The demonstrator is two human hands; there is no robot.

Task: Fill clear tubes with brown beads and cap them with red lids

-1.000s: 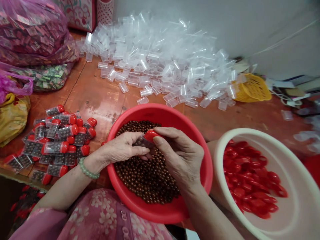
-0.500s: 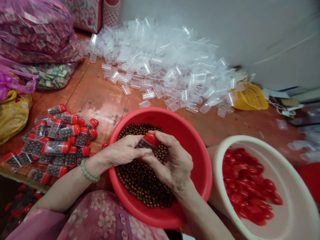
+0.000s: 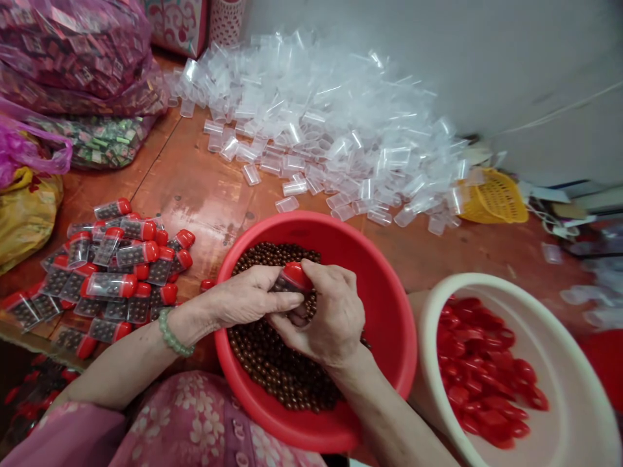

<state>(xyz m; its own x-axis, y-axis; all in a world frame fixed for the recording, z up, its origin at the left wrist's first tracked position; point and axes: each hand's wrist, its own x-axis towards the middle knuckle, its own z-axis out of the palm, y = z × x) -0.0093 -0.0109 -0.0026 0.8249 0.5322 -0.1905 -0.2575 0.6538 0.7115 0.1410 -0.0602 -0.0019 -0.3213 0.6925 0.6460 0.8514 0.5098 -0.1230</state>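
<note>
Red basin (image 3: 400, 363), close in front of our lap, with a bed of brown beads (image 3: 282, 373) in it. Over these beads we hold a small clear container (image 3: 287, 283) with a red cap (image 3: 294, 274), its cap end towards the right. Our left hand (image 3: 248, 297) grips the clear body between thumb and fingers; our right hand (image 3: 326, 318) is closed around the cap end, one fingertip against the red cap. How firmly we squeeze, we cannot tell. On our left wrist we note a green bead bracelet (image 3: 171, 334); across our lap, a pink floral garment (image 3: 195, 418).

To the left, on the reddish-brown table (image 3: 185, 172), we record a heap of filled, red-capped containers (image 3: 114, 272), many lying on their sides, dark beads showing through the walls. Behind the basin we see a wide, loose spread of clear plastic sleeves (image 3: 316, 130), with a yellow basket (image 3: 494, 198) at its right end. Right of the basin, a cream tub (image 3: 431, 308) holds loose red caps (image 3: 487, 376). At far left we observe a purple plastic bag (image 3: 73, 58) of small printed pieces and, nearer us, a yellow bag (image 3: 26, 217), partly out of view.
</note>
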